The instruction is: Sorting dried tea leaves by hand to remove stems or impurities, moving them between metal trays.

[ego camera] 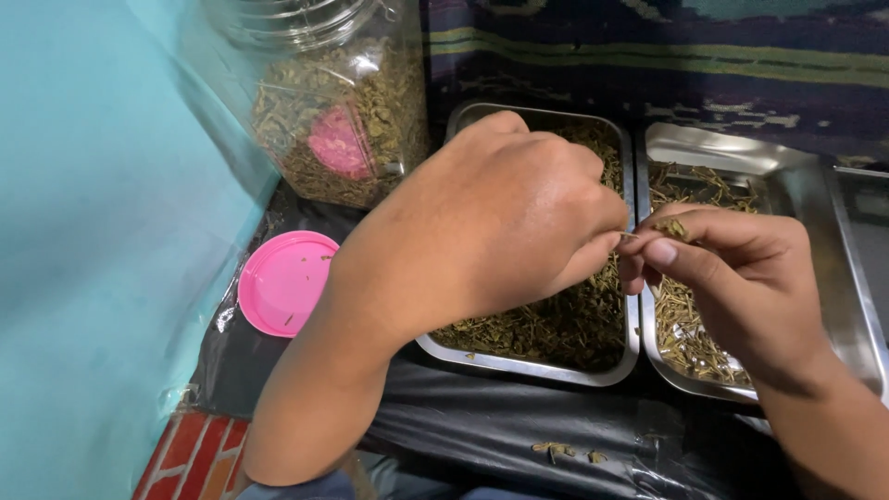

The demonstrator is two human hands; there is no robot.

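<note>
Left hand [491, 222] over the left steel tray [528, 368], fingers pinched on a thin stem [630, 235]; right hand [732, 268] pinches its leafy end above the right tray [690, 384] rim. Trays nearly touch; pink lid [282, 282] lies apart, left.

Two steel trays [537, 368] [796, 185], one jar [343, 102], one pink lid [282, 282], two hands [491, 222] [741, 268].

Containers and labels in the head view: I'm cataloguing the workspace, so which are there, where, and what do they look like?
Clear plastic jar: top left, ribbed neck, filled with dried green herb, a pink round label inside.
Pink lid: round, lying open side up, left of the trays.
Left steel tray: rectangular, holds dried herb.
Right steel tray: rectangular, holds stems.
No screens or signs.
</note>
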